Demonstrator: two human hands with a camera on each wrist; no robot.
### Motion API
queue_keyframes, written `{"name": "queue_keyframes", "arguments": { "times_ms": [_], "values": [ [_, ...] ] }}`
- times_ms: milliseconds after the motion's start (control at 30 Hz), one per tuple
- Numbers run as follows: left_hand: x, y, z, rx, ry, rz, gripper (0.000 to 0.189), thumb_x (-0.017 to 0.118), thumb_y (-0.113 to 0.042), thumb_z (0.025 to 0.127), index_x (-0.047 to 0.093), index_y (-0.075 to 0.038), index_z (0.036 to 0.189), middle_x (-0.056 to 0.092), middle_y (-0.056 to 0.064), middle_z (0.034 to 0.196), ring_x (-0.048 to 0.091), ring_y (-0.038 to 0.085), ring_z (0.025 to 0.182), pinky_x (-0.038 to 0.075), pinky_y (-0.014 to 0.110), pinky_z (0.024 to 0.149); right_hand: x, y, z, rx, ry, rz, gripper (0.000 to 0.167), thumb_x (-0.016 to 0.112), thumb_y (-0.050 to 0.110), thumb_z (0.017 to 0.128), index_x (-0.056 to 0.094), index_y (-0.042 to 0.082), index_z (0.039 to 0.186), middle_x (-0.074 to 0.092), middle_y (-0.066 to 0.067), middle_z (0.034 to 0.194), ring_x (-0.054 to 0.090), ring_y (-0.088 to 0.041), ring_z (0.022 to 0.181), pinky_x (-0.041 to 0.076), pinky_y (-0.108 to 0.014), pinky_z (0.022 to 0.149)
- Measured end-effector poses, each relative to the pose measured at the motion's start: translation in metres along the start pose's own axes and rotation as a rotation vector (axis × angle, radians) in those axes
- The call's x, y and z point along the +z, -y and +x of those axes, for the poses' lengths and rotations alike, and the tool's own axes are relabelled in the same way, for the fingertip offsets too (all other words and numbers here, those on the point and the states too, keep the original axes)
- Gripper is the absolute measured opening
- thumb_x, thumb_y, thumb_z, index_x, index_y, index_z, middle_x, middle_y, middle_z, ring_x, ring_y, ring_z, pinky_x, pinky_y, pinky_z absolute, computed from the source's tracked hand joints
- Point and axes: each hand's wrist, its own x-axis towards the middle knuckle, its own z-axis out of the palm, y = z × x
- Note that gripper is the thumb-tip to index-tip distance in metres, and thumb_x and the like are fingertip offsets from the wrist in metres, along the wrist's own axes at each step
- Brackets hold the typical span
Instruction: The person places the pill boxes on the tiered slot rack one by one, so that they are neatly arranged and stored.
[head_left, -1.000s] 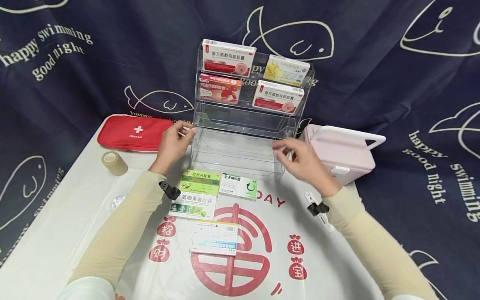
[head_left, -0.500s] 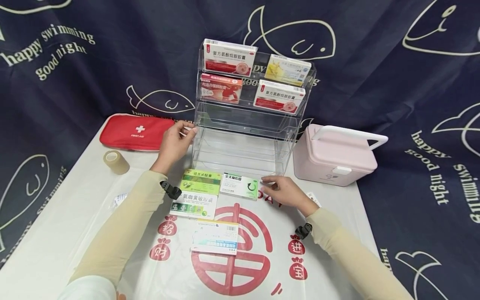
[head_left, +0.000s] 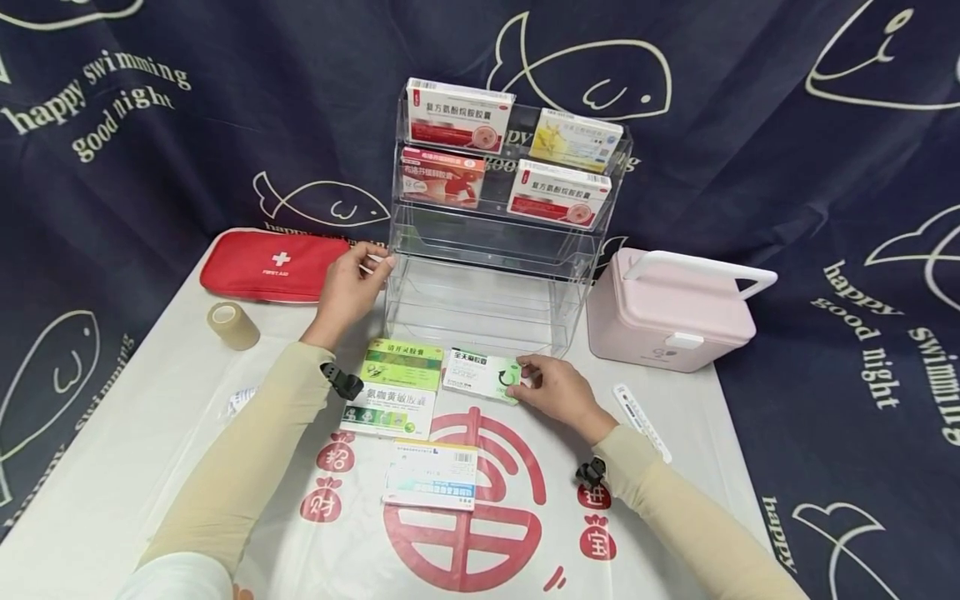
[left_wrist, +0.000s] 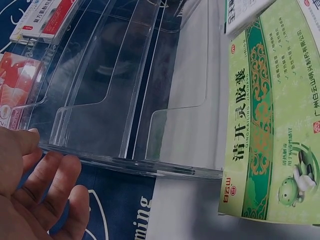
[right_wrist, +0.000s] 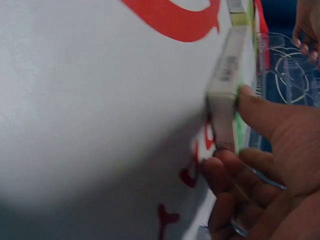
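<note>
My right hand (head_left: 558,393) pinches the right end of a white and green medicine box (head_left: 474,375) between thumb and fingers. In the right wrist view the medicine box (right_wrist: 226,75) stands edge-on, its near end raised off the tablecloth. My left hand (head_left: 351,287) holds the left side edge of a clear tiered display rack (head_left: 487,287); in the left wrist view its curled fingers (left_wrist: 60,175) lie along that edge. A lime-green medicine box (head_left: 401,362), a white and green one (head_left: 388,410) and a white and blue one (head_left: 431,477) lie in front of the rack.
Several medicine boxes stand in the rack's upper tiers, among them an orange-red box (head_left: 441,177) and a yellow one (head_left: 576,140). A red first-aid pouch (head_left: 273,267) and tan tape roll (head_left: 232,326) sit left. To the right are a pink case (head_left: 675,312) and a thermometer (head_left: 641,423).
My right hand has come down from the rack's right side to the white and green box and taken hold of its right end. The left hand stays at the rack.
</note>
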Motion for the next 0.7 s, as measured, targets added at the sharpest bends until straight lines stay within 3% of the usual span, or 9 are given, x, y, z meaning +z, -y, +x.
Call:
{"name": "queue_keyframes", "arguments": {
  "times_ms": [133, 233, 433, 700],
  "values": [
    [0.000, 0.001, 0.000, 0.008, -0.002, 0.001, 0.026, 0.067, -0.026, 0.100, 0.066, -0.004, 0.114, 0.067, 0.011, 0.089, 0.069, 0.027, 0.072, 0.047, 0.026, 0.061, -0.009, 0.002, -0.003, -0.018, 0.071, 0.021, 0.055, 0.088, 0.031, 0.081, 0.069, 0.004, 0.125, 0.070, -0.005, 0.100, 0.065, -0.018, 0.082, 0.052, -0.036, 0.072],
    [0.000, 0.001, 0.001, 0.012, -0.001, 0.003, 0.026, 0.067, -0.026, 0.101, 0.066, -0.004, 0.115, 0.067, 0.011, 0.090, 0.069, 0.028, 0.072, 0.047, 0.025, 0.061, -0.010, 0.004, -0.006, -0.025, 0.078, 0.035, 0.056, 0.088, 0.031, 0.081, 0.069, 0.003, 0.125, 0.069, -0.006, 0.100, 0.063, -0.017, 0.079, 0.051, -0.035, 0.070],
    [0.000, 0.001, 0.000, 0.006, -0.002, 0.001, 0.027, 0.067, -0.027, 0.101, 0.066, -0.004, 0.115, 0.067, 0.012, 0.090, 0.070, 0.030, 0.073, 0.048, 0.026, 0.062, -0.002, 0.003, -0.012, -0.052, 0.016, 0.044, 0.050, 0.081, 0.030, 0.089, 0.068, 0.001, 0.127, 0.062, -0.007, 0.095, 0.055, -0.016, 0.076, 0.047, -0.034, 0.067],
    [0.001, 0.004, 0.000, 0.015, 0.001, -0.001, 0.027, 0.067, -0.027, 0.100, 0.066, -0.004, 0.115, 0.068, 0.011, 0.091, 0.069, 0.028, 0.072, 0.048, 0.026, 0.063, 0.006, 0.000, -0.016, -0.050, -0.058, 0.084, 0.029, 0.079, 0.022, 0.091, 0.070, 0.006, 0.114, 0.060, -0.007, 0.087, 0.055, -0.019, 0.075, 0.044, -0.035, 0.067]
  ]
}}
